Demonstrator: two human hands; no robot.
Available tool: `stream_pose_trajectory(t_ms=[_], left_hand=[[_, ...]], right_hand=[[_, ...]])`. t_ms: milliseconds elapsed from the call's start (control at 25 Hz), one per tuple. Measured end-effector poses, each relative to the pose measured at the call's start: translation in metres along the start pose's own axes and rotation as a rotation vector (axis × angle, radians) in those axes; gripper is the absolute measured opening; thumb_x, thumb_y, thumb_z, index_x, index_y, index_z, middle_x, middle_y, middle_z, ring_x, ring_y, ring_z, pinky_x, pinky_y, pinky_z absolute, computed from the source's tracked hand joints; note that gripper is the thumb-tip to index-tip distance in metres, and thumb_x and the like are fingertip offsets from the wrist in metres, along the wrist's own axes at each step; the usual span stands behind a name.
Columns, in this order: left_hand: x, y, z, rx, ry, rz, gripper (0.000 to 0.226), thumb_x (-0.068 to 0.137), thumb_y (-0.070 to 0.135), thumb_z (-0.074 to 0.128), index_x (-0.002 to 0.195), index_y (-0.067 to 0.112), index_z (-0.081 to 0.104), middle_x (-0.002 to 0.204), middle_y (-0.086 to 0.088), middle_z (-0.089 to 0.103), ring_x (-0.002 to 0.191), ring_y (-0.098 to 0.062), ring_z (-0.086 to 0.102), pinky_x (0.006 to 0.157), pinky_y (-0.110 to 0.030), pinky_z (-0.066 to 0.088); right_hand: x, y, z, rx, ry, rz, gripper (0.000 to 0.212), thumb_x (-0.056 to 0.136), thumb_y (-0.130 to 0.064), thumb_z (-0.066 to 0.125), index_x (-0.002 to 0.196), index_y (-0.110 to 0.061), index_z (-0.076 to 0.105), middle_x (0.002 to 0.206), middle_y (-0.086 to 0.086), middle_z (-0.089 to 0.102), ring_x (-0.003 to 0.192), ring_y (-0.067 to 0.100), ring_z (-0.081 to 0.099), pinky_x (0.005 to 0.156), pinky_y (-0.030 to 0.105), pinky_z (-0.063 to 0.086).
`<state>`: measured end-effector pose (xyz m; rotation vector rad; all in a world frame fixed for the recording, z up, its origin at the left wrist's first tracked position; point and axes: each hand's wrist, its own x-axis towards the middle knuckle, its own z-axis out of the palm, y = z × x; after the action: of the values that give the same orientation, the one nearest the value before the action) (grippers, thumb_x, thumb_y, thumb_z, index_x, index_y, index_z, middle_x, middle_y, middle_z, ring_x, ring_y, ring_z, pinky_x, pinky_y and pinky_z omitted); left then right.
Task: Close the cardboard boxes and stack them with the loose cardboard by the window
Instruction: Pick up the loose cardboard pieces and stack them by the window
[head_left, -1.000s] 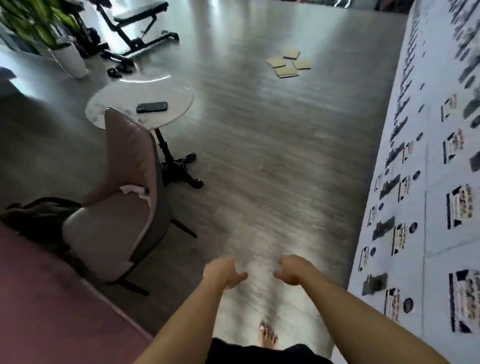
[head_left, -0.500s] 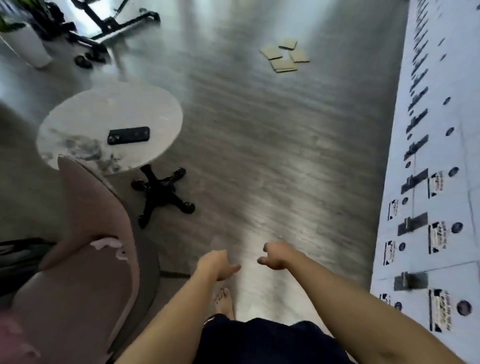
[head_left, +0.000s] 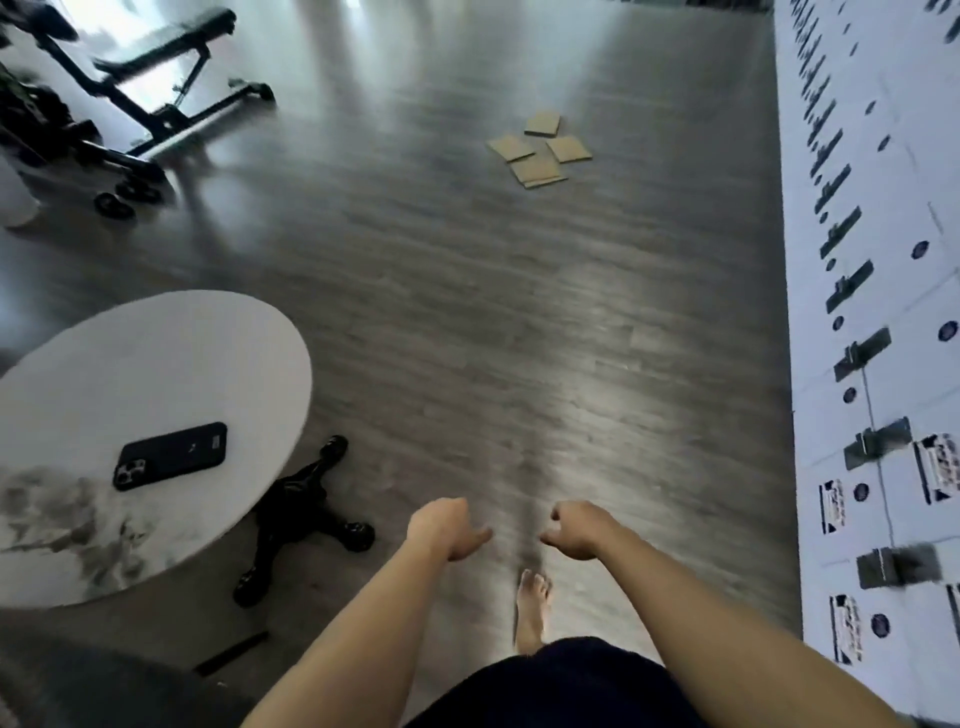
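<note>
Home living room doubling as workout space, grey wood-plank floor (head_left: 519, 322), round white marble side table (head_left: 156, 374) holding a black smartphone (head_left: 171, 455), black folding weight bench (head_left: 156, 78) beyond the table

Matt brown cardboard pieces (head_left: 540, 150) are seen far off on a wood-grain floor (head_left: 467, 312) with a soft sheen. At near left, a smooth white marbled tabletop (head_left: 156, 364) is carried on a glossy black base (head_left: 301, 514).
</note>
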<state>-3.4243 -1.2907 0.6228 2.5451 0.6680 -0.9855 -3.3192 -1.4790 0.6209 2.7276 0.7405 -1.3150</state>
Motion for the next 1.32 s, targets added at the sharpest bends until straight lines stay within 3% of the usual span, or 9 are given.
stream_pose_trajectory(t_ms=[160,360,600,840,1000,1200,1320], left_hand=[[0.073,0.015,-0.088,-0.048,0.038,-0.061,0.068,0.092,0.067,0.047,0.135,0.015,0.053,0.134,-0.007,0.059,0.124,-0.027,0.056,0.098,-0.039,0.049],[0.155,0.021,-0.185,-0.099,0.07,-0.088,0.065,0.093,0.065,0.046,0.134,0.016,0.053,0.131,-0.006,0.059,0.12,-0.025,0.056,0.095,-0.038,0.047],[0.292,0.007,-0.283,-0.09,-0.001,-0.057,0.061,0.092,0.06,0.049,0.132,0.015,0.056,0.13,-0.007,0.061,0.116,-0.027,0.059,0.096,-0.039,0.051],[0.434,0.003,-0.451,0.012,0.007,0.03,0.057,0.091,0.057,0.05,0.131,0.017,0.059,0.132,-0.009,0.062,0.121,-0.029,0.058,0.097,-0.036,0.047],[0.526,0.031,-0.546,0.044,0.054,0.094,0.062,0.093,0.059,0.05,0.135,0.014,0.055,0.135,-0.009,0.059,0.126,-0.028,0.055,0.1,-0.037,0.047],[0.634,0.091,-0.624,-0.002,0.032,0.094,0.063,0.091,0.06,0.051,0.135,0.014,0.054,0.137,-0.009,0.059,0.127,-0.028,0.054,0.1,-0.036,0.045],[0.693,0.123,-0.681,-0.025,0.024,0.045,0.064,0.09,0.06,0.053,0.135,0.015,0.055,0.138,-0.008,0.059,0.128,-0.027,0.054,0.102,-0.035,0.044]], right_hand=[[0.083,0.01,-0.106,-0.022,-0.04,0.0,0.043,0.095,-0.048,0.051,0.118,-0.012,0.059,0.116,0.008,0.066,0.11,0.028,0.062,0.085,0.034,0.049],[0.173,-0.013,-0.228,-0.045,-0.013,-0.059,0.055,0.097,-0.051,0.05,0.136,-0.013,0.053,0.138,0.011,0.056,0.123,0.029,0.055,0.098,0.036,0.047],[0.298,-0.039,-0.335,-0.009,-0.03,-0.026,0.058,0.097,-0.054,0.049,0.137,-0.012,0.053,0.139,0.01,0.056,0.124,0.029,0.055,0.1,0.038,0.047],[0.397,-0.053,-0.473,0.138,0.0,0.101,0.042,0.096,-0.051,0.052,0.116,-0.015,0.06,0.117,0.01,0.065,0.106,0.027,0.061,0.075,0.029,0.041],[0.464,-0.055,-0.558,0.181,0.067,0.096,0.036,0.096,-0.049,0.053,0.11,-0.017,0.061,0.124,0.012,0.065,0.114,0.029,0.06,0.078,0.031,0.041],[0.572,-0.029,-0.661,0.193,0.053,0.072,0.032,0.094,-0.047,0.054,0.097,-0.016,0.062,0.109,0.013,0.068,0.108,0.031,0.063,0.073,0.03,0.041],[0.632,-0.006,-0.736,0.186,0.024,0.049,0.039,0.095,-0.048,0.053,0.105,-0.012,0.065,0.109,0.012,0.067,0.109,0.031,0.063,0.075,0.032,0.042]])
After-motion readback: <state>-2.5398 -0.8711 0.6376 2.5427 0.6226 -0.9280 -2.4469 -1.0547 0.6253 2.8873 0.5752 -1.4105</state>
